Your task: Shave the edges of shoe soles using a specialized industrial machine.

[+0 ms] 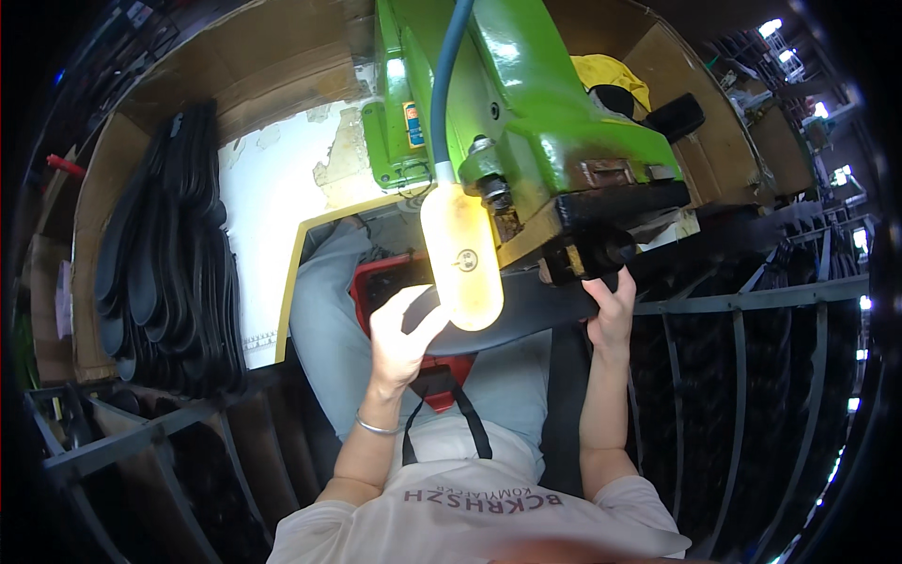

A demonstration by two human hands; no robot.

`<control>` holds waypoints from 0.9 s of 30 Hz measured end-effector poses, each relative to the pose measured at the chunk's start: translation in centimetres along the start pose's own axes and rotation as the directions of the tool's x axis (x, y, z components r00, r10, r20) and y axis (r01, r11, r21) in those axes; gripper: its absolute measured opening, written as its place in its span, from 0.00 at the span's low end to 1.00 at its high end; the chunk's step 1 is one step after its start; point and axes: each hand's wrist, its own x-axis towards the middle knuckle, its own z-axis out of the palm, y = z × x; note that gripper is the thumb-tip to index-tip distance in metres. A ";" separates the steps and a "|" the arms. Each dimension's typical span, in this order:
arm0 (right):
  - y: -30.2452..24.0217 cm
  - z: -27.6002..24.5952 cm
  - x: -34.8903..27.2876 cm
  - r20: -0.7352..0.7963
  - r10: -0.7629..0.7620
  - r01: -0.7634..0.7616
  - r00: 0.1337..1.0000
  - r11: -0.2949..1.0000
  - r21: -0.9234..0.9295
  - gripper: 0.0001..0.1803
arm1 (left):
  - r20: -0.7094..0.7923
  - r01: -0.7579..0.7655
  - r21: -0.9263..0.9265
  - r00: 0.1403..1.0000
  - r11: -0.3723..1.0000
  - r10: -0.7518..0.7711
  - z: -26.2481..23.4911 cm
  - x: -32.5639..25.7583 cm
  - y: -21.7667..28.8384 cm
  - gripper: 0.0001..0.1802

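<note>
A long, dark, flat piece (540, 315) with a curved lower edge stretches between my hands above my lap. My left hand (399, 338) pinches its left end, thumb and fingers closed on it, partly behind the lit lamp. At the other end my right hand (613, 310) grips the piece just under the dark working head (587, 258) of the green machine (536, 94). The machine head hides the piece's upper edge. The oval yellow-glowing lamp (462, 258) on a blue flexible neck covers part of its left half.
Black sole-shaped pieces (169, 263) lie piled on the left of the white worktop (268, 188), which has a yellow edge. Cardboard walls (254, 70) surround it. A red object (376, 282) shows below the piece. Metal-railed racks (752, 299) stand on both sides; yellow cloth (611, 80) lies behind the machine.
</note>
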 end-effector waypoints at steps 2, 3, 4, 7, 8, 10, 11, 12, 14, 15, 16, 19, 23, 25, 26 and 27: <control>1.0 1.1 0.5 0.039 -0.064 0.063 0.997 0.998 0.023 0.14 | -0.030 0.011 -0.024 0.999 1.000 -0.012 -1.2 -0.2 0.2 0.13; 1.5 1.7 0.4 0.064 -0.071 0.070 0.995 0.997 0.024 0.14 | -0.047 0.021 -0.028 0.999 0.999 -0.022 -1.9 -0.3 0.4 0.13; 2.1 2.4 0.4 0.095 -0.075 0.073 0.993 0.997 0.027 0.15 | -0.071 0.030 -0.031 0.997 0.999 -0.032 -2.9 -0.4 0.6 0.13; 3.1 4.7 -0.3 0.153 -0.132 0.133 0.979 0.991 0.003 0.18 | -0.109 0.064 -0.092 0.991 0.994 -0.073 -5.6 -0.9 0.7 0.12; 2.8 5.9 -0.7 0.137 -0.141 0.135 0.981 0.990 0.050 0.18 | -0.121 0.071 -0.106 0.989 0.992 -0.084 -6.4 -1.1 0.8 0.12; 3.6 6.0 -0.9 0.139 -0.167 0.154 0.976 0.983 0.102 0.18 | -0.121 0.068 -0.091 0.990 0.994 -0.079 -7.1 -1.4 0.9 0.11; 3.4 5.5 -0.7 0.156 -0.175 0.169 0.972 0.984 0.054 0.18 | -0.101 0.055 0.069 0.994 0.996 -0.047 -7.0 -1.6 0.9 0.11; 3.1 4.7 -0.4 0.173 -0.183 0.185 0.968 0.983 0.005 0.18 | -0.076 0.038 0.225 0.997 0.974 -0.021 -6.6 -1.7 0.9 0.11; 3.9 0.6 0.4 0.109 -0.141 0.145 0.984 0.989 -0.029 0.19 | -0.027 -0.063 0.296 0.997 0.953 0.074 -3.4 -1.2 0.9 0.12; 3.8 -0.8 0.6 0.049 -0.152 0.152 0.987 0.988 -0.010 0.18 | 0.017 -0.154 0.360 0.987 0.920 0.158 -1.9 -0.7 0.4 0.12; 3.4 -2.0 0.5 0.009 -0.141 0.141 0.990 0.990 -0.018 0.15 | 0.051 -0.187 0.324 0.982 0.927 0.180 -0.2 -0.1 0.4 0.13; 2.0 -3.9 0.2 -0.122 -0.135 0.145 0.983 0.986 0.082 0.10 | 0.072 -0.319 0.224 0.948 0.921 0.311 3.5 1.4 -0.7 0.11; 0.1 -3.5 -0.2 -0.178 -0.108 0.115 0.978 0.993 0.032 0.08 | -0.036 -0.339 0.177 0.936 0.924 0.351 4.4 1.8 -1.4 0.09; 0.1 -2.9 0.1 -0.146 -0.061 0.062 0.987 0.998 0.007 0.08 | -0.045 -0.285 0.158 0.954 0.946 0.295 3.2 1.6 -0.8 0.09; 0.2 -2.5 0.4 -0.114 -0.045 0.044 0.993 0.999 -0.012 0.09 | -0.040 -0.258 0.168 0.963 0.951 0.268 2.5 1.5 -0.7 0.09; 0.5 -1.7 0.6 -0.125 -0.032 0.034 0.992 0.999 0.014 0.10 | -0.051 -0.200 0.151 0.976 0.968 0.210 1.9 1.1 -0.7 0.10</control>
